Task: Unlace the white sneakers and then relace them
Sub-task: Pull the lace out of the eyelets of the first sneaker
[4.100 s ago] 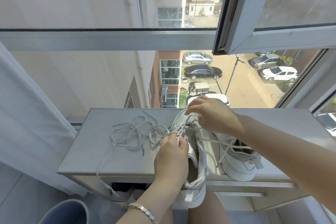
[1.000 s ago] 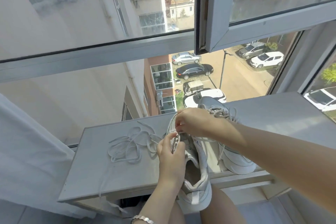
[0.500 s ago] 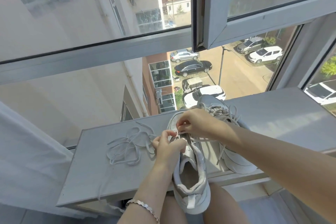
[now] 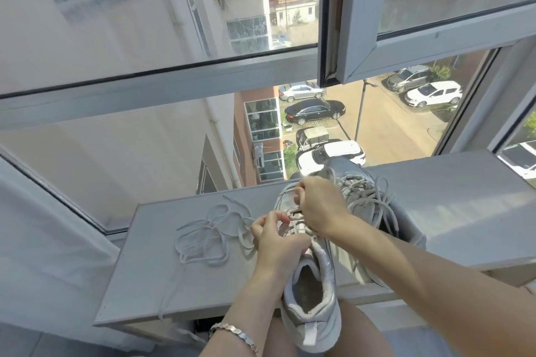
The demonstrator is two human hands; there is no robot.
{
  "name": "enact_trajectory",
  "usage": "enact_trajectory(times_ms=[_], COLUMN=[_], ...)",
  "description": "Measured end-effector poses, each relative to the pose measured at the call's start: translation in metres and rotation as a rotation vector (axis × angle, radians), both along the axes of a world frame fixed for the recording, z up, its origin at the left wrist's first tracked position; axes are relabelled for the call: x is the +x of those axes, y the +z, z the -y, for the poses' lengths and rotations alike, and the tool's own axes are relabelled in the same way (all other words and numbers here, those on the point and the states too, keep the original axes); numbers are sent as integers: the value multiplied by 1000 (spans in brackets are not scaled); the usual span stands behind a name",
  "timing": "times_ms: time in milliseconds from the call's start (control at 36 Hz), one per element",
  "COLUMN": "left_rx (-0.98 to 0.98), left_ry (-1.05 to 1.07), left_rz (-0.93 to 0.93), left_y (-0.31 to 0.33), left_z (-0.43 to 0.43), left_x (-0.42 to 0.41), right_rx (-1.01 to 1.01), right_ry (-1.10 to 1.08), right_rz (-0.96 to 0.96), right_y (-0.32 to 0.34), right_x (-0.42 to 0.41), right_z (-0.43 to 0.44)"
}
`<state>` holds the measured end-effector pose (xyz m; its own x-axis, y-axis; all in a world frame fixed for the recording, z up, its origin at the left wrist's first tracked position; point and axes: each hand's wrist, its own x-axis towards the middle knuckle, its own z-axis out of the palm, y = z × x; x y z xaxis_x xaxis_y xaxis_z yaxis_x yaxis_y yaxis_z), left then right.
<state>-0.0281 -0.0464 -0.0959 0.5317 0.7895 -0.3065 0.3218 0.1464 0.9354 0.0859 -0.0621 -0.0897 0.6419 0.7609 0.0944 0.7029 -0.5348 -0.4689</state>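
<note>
While both hands work at the eyelets of the near sneaker (image 4: 311,293), neither is free to steady it; the left hand (image 4: 275,243) is curled in a pinch at the left row of eyelets, and the right hand (image 4: 320,207), close beside it, curls over the toe end of the tongue, apparently nipping the lace (image 4: 207,238), though its fingers hide the exact grip. That sneaker lies toe-forward across the near edge of the desk (image 4: 162,284), heel hanging off over the person's lap; the second sneaker (image 4: 374,197), laced with loose ends, sits behind the right forearm towards the far edge. Most of the lace lies heaped on the desk to the left of the near sneaker, with one tail trailing over the near edge.

The likeliest trouble, I judge, is the heap: a firm pull could draw its crossed loops into a knot; the dangling tail could catch under the edge; a hard tug could also tip the overhanging sneaker off the desk; and an eyelet could be skipped, since the right hand covers the lower rows.
</note>
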Motion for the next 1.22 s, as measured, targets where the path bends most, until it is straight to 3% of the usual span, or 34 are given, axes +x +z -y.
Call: enact_trajectory(times_ms=[56, 194, 333, 500, 667, 833, 917, 1000, 1083, 1222], left_rx=[-21, -21, 43, 224, 532, 749, 794, 828, 794, 253], left_ry=[14, 73, 38, -99, -454, -587, -631, -551, -339, 236], left_rz=[34, 84, 90, 105, -120, -321, -332, -308, -239, -119], left_y=[-1, 4, 1, 0, 24, 32, 35, 31, 20, 14], left_z=[0, 0, 2, -5, -23, -41, -48, -49, -45, -47], left_x=[-2, -2, -8, -12, -2, 16, 20, 18, 15, 17], right_rx=[24, 73, 227, -65, 23, 77, 107, 98, 83, 126], right_ry=[-33, 129, 137, 175, 25, -50, -69, -59, -46, -41], right_rz=[-32, -259, -84, -155, -156, -160, -178, -124, -76, -118], right_y=[1, 20, 50, 54, 31, 20, 18, 13, 10, 11], right_x=[4, 3, -9, -34, -40, -45, -45, -45, -47, -52], right_z=[-2, 11, 46, 83, 83, 83, 84, 85, 87, 87])
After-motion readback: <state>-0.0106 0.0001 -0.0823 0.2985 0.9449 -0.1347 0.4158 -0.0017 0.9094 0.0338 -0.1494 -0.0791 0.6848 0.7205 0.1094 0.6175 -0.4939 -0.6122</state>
